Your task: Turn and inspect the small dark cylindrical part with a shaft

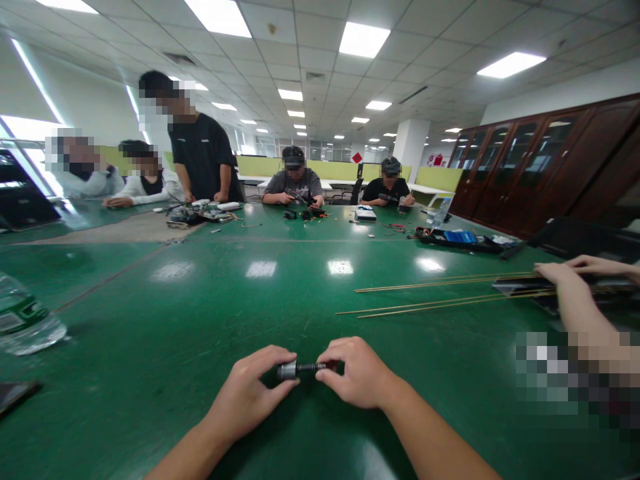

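Low over the green table (pixel 210 313), near its front edge, I hold a small dark metal cylinder with a thin shaft (pixel 299 369) between both hands. My left hand (pixel 250 393) pinches the thicker grey end with thumb and fingers closed. My right hand (pixel 356 372) is closed round the thin dark shaft end. The two hands almost meet, and the part lies level between them, just above the table surface.
Several thin brass rods (pixel 440 293) lie to the right, under a co-worker's hands (pixel 575 273). A water bottle (pixel 23 323) lies at the left edge. Tool trays (pixel 460 239) and parts (pixel 200 213) sit at the far side, where several people work.
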Action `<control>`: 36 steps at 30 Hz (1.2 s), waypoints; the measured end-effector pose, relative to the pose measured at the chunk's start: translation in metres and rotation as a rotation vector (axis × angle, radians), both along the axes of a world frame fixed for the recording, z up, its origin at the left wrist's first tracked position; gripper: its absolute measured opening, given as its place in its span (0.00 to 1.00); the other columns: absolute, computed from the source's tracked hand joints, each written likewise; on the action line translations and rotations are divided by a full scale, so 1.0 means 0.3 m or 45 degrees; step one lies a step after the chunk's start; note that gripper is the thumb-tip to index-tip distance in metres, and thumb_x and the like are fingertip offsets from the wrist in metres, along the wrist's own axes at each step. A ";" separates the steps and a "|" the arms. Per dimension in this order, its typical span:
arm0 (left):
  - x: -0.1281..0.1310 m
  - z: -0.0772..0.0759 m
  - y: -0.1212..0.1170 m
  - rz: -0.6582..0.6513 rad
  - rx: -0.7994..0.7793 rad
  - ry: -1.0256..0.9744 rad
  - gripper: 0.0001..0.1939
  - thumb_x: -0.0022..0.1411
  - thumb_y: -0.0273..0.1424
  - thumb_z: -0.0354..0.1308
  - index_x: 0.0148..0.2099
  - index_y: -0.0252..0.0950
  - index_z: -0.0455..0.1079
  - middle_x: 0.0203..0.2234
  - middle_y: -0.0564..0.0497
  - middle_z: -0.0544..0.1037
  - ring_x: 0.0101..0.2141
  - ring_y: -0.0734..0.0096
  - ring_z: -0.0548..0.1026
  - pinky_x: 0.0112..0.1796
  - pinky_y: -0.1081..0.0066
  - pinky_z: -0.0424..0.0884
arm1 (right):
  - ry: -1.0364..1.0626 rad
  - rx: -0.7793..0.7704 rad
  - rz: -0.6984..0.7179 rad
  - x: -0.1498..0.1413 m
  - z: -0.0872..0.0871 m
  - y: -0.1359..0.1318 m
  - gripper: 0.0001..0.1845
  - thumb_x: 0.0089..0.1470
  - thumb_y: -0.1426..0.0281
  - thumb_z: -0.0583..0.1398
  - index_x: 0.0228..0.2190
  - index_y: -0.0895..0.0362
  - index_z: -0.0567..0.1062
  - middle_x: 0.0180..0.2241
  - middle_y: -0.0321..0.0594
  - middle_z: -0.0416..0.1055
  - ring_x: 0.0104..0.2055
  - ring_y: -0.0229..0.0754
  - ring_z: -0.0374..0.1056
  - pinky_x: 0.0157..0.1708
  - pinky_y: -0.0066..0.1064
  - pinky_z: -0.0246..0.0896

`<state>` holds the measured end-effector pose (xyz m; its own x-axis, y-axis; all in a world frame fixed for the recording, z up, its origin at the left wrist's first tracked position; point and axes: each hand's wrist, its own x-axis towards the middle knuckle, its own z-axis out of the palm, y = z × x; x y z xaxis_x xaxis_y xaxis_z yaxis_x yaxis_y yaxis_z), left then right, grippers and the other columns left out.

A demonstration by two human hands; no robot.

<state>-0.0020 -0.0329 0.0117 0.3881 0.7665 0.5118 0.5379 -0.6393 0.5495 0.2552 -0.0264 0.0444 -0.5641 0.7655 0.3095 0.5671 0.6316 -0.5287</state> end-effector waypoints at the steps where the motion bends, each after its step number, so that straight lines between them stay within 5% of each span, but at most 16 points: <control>1: -0.001 0.001 0.000 -0.001 0.001 0.001 0.15 0.60 0.32 0.65 0.50 0.41 0.73 0.42 0.47 0.79 0.43 0.63 0.78 0.46 0.65 0.76 | 0.000 -0.001 -0.002 0.001 0.000 0.001 0.06 0.56 0.67 0.64 0.34 0.55 0.82 0.29 0.38 0.75 0.32 0.39 0.70 0.36 0.29 0.61; 36: -0.015 0.006 0.001 0.017 -0.019 0.016 0.15 0.61 0.32 0.65 0.51 0.43 0.72 0.43 0.50 0.79 0.44 0.65 0.77 0.46 0.66 0.75 | 0.025 0.000 -0.034 0.021 0.011 0.004 0.06 0.55 0.68 0.64 0.35 0.55 0.82 0.29 0.37 0.76 0.32 0.40 0.70 0.37 0.29 0.62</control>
